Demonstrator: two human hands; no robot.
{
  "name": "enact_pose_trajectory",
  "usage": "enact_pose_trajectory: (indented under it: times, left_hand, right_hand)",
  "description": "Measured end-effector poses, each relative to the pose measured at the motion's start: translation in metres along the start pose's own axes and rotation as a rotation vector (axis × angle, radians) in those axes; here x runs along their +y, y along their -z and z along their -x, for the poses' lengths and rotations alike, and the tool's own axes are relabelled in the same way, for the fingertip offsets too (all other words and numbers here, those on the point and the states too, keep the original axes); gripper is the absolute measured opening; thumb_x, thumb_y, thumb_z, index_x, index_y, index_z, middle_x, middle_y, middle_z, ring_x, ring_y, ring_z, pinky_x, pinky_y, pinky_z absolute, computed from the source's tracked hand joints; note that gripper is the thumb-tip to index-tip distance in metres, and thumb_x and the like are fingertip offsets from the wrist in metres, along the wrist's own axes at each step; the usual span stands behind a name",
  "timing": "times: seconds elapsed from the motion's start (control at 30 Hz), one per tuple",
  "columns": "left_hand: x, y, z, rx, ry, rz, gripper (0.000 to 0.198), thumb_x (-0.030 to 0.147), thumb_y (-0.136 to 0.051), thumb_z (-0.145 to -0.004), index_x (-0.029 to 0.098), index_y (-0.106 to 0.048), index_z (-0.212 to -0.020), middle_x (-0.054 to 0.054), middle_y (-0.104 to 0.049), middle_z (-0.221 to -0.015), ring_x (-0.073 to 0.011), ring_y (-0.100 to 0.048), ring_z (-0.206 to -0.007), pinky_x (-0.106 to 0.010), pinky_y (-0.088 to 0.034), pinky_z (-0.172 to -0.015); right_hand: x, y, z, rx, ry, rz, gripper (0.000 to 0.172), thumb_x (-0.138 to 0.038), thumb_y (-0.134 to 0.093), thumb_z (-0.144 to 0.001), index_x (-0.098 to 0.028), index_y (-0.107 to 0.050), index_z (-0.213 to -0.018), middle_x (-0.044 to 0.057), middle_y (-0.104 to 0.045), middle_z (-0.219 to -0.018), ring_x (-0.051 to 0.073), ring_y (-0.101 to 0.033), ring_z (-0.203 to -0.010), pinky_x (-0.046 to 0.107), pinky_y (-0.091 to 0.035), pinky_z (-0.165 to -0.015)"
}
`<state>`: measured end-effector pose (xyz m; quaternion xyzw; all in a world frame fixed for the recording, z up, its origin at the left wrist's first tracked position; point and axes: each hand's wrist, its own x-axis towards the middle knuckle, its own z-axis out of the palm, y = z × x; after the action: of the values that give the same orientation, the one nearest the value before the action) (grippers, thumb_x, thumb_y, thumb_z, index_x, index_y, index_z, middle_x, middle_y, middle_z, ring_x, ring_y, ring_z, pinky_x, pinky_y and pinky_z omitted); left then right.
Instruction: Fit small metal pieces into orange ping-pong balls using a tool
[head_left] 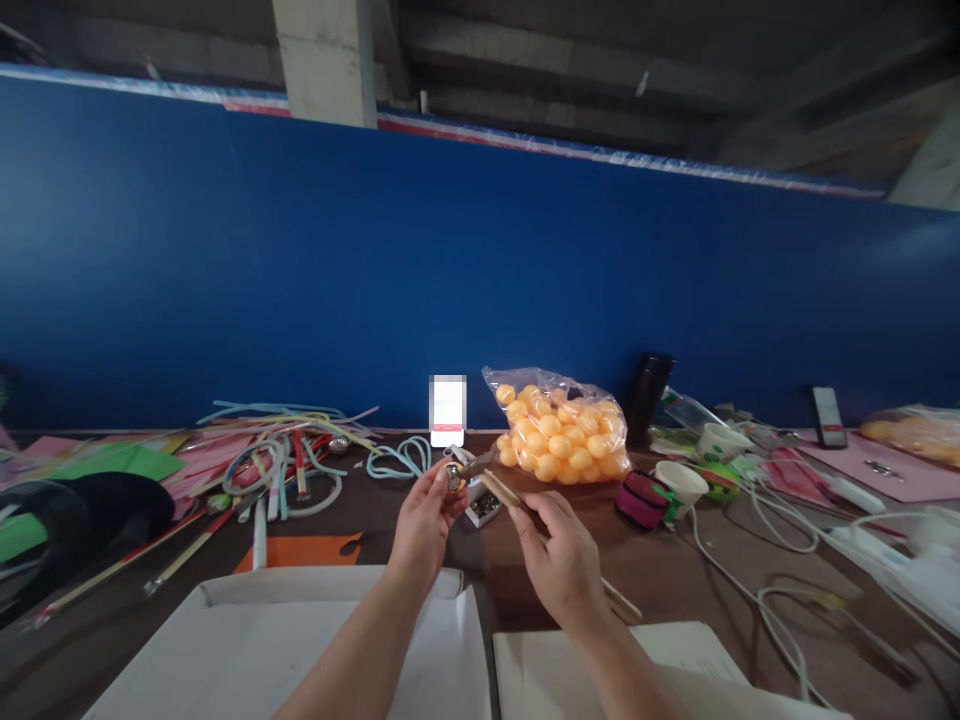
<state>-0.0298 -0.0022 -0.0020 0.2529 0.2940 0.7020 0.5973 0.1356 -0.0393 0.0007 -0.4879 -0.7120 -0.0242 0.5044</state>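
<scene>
My left hand (424, 525) is closed on a small shiny round metal piece (453, 478) with a yellowish edge, pinched at the fingertips. My right hand (559, 555) grips a tan wooden stick (499, 488) that points up and left toward the metal piece. A dark, narrow object (478, 463) shows between the two hands; its kind is unclear. Just beneath them stands a small white box (486, 520) holding little dark metal bits. Beyond, a clear plastic bag of orange balls (559, 440) lies on the table. Another light wooden stick (621, 605) is partly behind my right hand.
A phone (448, 410) leans on the blue partition (450, 260). Coloured tubes (281, 465) and paper sheets lie left. Right are a black bottle (649, 400), a paper cup (681, 485), a purple pouch (641, 500) and white cables (772, 530). White cardboard (300, 640) lies in front.
</scene>
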Motion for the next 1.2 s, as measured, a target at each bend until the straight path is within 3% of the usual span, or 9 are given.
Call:
enact_pose_trajectory:
  times: [0.57, 0.8, 1.0, 1.2]
  left_hand:
    - [0.0017, -0.0015, 0.0005, 0.007, 0.006, 0.007, 0.030, 0.026, -0.071, -0.074, 0.014, -0.065, -0.101, -0.005, -0.068, -0.082, -0.0105, -0.064, -0.065, -0.022, -0.054, -0.065]
    - [0.0037, -0.0041, 0.0018, 0.021, 0.024, 0.047, 0.023, 0.029, -0.072, -0.073, 0.013, -0.064, -0.087, -0.004, -0.066, -0.076, -0.0122, -0.065, -0.065, -0.024, -0.055, -0.065]
    - [0.0040, -0.0044, 0.0025, 0.024, 0.040, 0.041, 0.022, 0.030, -0.072, -0.073, 0.013, -0.061, -0.084, -0.002, -0.064, -0.072, -0.0111, -0.063, -0.062, -0.023, -0.055, -0.063]
    - [0.0042, -0.0042, 0.0019, 0.019, 0.048, 0.063, 0.025, 0.032, -0.072, -0.074, 0.013, -0.060, -0.083, -0.003, -0.064, -0.074, -0.0113, -0.063, -0.064, -0.023, -0.055, -0.064]
  right_hand:
    - [-0.0010, 0.0016, -0.0007, -0.026, -0.009, -0.013, 0.015, -0.030, -0.051, -0.090, -0.020, -0.061, -0.095, 0.006, -0.062, -0.089, 0.018, -0.061, -0.081, 0.029, -0.049, -0.075]
    - [-0.0027, 0.0030, -0.0011, 0.062, 0.020, -0.045, 0.015, -0.029, -0.053, -0.089, -0.019, -0.061, -0.096, 0.007, -0.063, -0.091, 0.018, -0.061, -0.084, 0.030, -0.050, -0.078]
    - [-0.0045, 0.0028, -0.0009, 0.022, 0.035, -0.061, 0.016, -0.027, -0.053, -0.089, -0.020, -0.062, -0.099, 0.007, -0.063, -0.091, 0.019, -0.061, -0.085, 0.031, -0.049, -0.079]
    - [-0.0022, 0.0025, -0.0004, 0.078, 0.029, -0.077, 0.013, -0.025, -0.054, -0.088, -0.020, -0.060, -0.098, 0.007, -0.063, -0.092, 0.020, -0.061, -0.086, 0.031, -0.049, -0.079]
